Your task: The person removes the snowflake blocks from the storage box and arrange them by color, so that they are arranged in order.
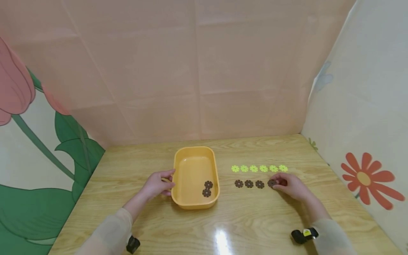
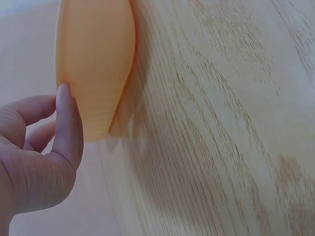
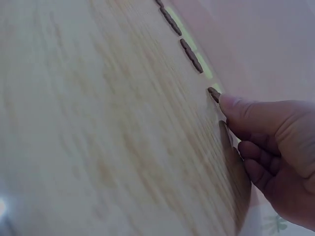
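My right hand point(image 1: 291, 186) pinches a brown flower-shaped disc point(image 1: 272, 183) between thumb and fingers, at the right end of a row of brown flower discs point(image 1: 249, 183). In the right wrist view, this held disc point(image 3: 213, 93) is partly hidden by the thumb. Just behind runs a row of yellow-green flower discs point(image 1: 253, 168). To the left, a yellow-orange tray point(image 1: 188, 170) holds two brown flower discs point(image 1: 206, 192). My left hand point(image 1: 158, 183) touches the tray's left side near the rim, its thumb and fingers extended; the left wrist view shows the thumb against the outer wall point(image 2: 98, 59).
Everything lies on a wood-grain table point(image 1: 153, 226). A pinkish sheet point(image 1: 191, 71) hangs behind it. On the right stands a white panel with a red flower print point(image 1: 364, 179); on the left is one with green leaves and a pink flower.
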Tool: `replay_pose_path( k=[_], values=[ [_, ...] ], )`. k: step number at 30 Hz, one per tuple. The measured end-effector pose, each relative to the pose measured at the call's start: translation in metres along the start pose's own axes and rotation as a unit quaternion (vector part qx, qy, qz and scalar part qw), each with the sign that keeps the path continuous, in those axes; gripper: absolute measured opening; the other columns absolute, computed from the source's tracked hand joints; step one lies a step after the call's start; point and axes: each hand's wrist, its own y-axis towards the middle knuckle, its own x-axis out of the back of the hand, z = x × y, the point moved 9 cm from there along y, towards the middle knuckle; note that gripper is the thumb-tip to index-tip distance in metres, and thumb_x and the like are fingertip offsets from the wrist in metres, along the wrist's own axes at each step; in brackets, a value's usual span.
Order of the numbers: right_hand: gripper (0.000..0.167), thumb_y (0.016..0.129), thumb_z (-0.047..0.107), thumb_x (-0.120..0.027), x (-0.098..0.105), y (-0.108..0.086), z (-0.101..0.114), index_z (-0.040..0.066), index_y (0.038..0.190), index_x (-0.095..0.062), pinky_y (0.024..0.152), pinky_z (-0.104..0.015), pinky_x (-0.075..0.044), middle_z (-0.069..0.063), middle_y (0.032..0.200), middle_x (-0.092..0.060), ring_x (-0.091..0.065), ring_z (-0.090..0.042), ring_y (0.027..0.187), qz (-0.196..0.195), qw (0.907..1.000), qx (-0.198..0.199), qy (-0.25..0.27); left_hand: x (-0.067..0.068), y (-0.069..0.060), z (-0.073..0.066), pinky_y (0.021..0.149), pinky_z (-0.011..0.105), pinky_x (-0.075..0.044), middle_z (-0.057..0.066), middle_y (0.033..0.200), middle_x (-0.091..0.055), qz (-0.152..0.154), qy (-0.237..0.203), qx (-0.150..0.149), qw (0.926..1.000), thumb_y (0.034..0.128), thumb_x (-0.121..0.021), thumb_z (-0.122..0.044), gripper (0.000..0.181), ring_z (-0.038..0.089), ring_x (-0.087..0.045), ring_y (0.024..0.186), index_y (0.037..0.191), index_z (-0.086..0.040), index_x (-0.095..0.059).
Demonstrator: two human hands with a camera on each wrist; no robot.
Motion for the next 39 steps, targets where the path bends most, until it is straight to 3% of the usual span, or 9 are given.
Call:
replay_pose_path(
  k=[5,17,26,29,32,35,39],
  values=[
    [0.023,0.082,0.007,-0.080,0.000,0.000,0.000,0.005,0.103,-0.072,0.069,-0.026,-0.056,0.000,0.090,-0.066,-0.059,-0.010,0.081,-0.020,0.9988,0.036,-0.028,0.000,0.000,0.002,0.061,0.036,-0.065,0.022,0.108,-0.053,-0.002,-0.002,0.002,1.0000,0.0876,-0.066,0.010,0.058,0.019,-0.059,0.073,0.142,0.004,-0.048],
    [0.024,0.081,0.010,-0.082,0.000,-0.001,-0.001,0.006,0.102,-0.073,0.073,-0.026,-0.057,-0.001,0.096,-0.068,-0.060,-0.013,0.086,-0.037,0.9977,0.051,-0.026,0.001,0.001,0.004,0.061,0.035,-0.065,0.022,0.108,-0.053,-0.003,-0.008,0.001,1.0000,0.0876,-0.066,0.011,0.058,0.018,-0.058,0.072,0.142,0.005,-0.047],
    [0.026,0.088,0.010,-0.075,0.008,0.001,0.010,-0.001,0.110,-0.069,0.071,-0.025,-0.057,-0.007,0.098,-0.068,-0.061,-0.013,0.084,-0.043,0.9986,0.023,0.020,0.001,-0.001,0.003,0.062,0.038,-0.065,0.020,0.109,-0.053,0.001,-0.005,0.002,1.0000,0.0876,-0.067,0.009,0.059,0.018,-0.058,0.071,0.143,0.003,-0.047],
    [0.028,0.086,0.008,-0.077,0.007,0.010,0.026,-0.001,0.111,-0.069,0.073,-0.029,-0.058,-0.009,0.100,-0.067,-0.060,-0.019,0.087,-0.053,0.9973,0.049,0.016,0.001,-0.001,0.003,0.062,0.038,-0.065,0.020,0.108,-0.053,0.000,-0.005,0.002,1.0000,0.0875,-0.068,0.009,0.059,0.019,-0.058,0.071,0.142,0.003,-0.048],
    [0.031,0.085,0.007,-0.077,0.000,0.025,0.055,-0.001,0.113,-0.068,0.076,-0.036,-0.059,-0.012,0.105,-0.067,-0.060,-0.028,0.092,-0.039,0.9947,0.092,0.024,0.001,-0.001,0.002,0.061,0.038,-0.065,0.020,0.108,-0.053,-0.002,-0.005,0.003,1.0000,0.0875,-0.067,0.009,0.059,0.019,-0.058,0.072,0.142,0.003,-0.048],
    [0.035,0.085,0.007,-0.077,-0.013,0.042,0.093,0.000,0.117,-0.066,0.082,-0.044,-0.058,-0.012,0.111,-0.067,-0.061,-0.033,0.097,0.004,0.9899,0.136,0.040,0.001,-0.001,0.002,0.061,0.037,-0.065,0.020,0.109,-0.053,-0.003,-0.005,0.004,1.0000,0.0879,-0.067,0.009,0.059,0.019,-0.059,0.073,0.143,0.003,-0.048],
    [0.037,0.086,0.015,-0.078,-0.034,0.064,0.142,0.007,0.120,-0.066,0.088,-0.046,-0.057,-0.004,0.114,-0.067,-0.062,-0.027,0.101,0.066,0.9818,0.174,0.041,0.001,0.000,0.001,0.061,0.037,-0.065,0.020,0.109,-0.053,-0.002,-0.007,0.003,1.0000,0.0881,-0.067,0.009,0.058,0.019,-0.059,0.074,0.143,0.003,-0.048]
  ],
)
